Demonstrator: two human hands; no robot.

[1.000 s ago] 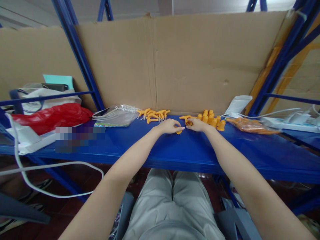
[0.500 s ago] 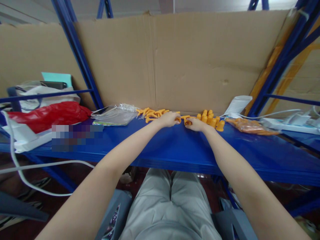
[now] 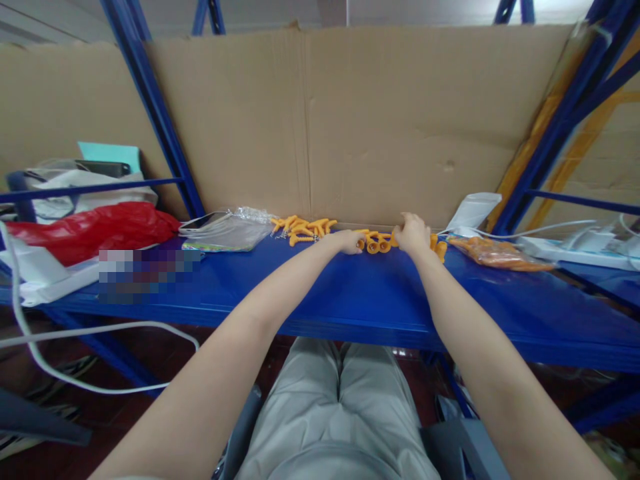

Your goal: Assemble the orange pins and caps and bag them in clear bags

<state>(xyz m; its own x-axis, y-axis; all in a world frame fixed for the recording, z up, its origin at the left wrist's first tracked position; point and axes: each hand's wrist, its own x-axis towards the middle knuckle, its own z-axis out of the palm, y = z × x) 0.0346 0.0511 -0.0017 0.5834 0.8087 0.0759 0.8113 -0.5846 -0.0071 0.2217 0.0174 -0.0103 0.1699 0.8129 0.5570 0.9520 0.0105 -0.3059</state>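
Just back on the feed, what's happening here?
A person's left hand touches an orange cup-like piece on the blue shelf; two more lie beside it, open ends facing the camera. The right hand partly hides other orange pieces; whether it holds any is unclear. Orange branching pieces lie piled to the left.

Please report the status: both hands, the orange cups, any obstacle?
Left hand around an orange cup. Right hand at other cups, hiding some, grip unclear. Cups between hands: open ends visible. No obstacle seen.
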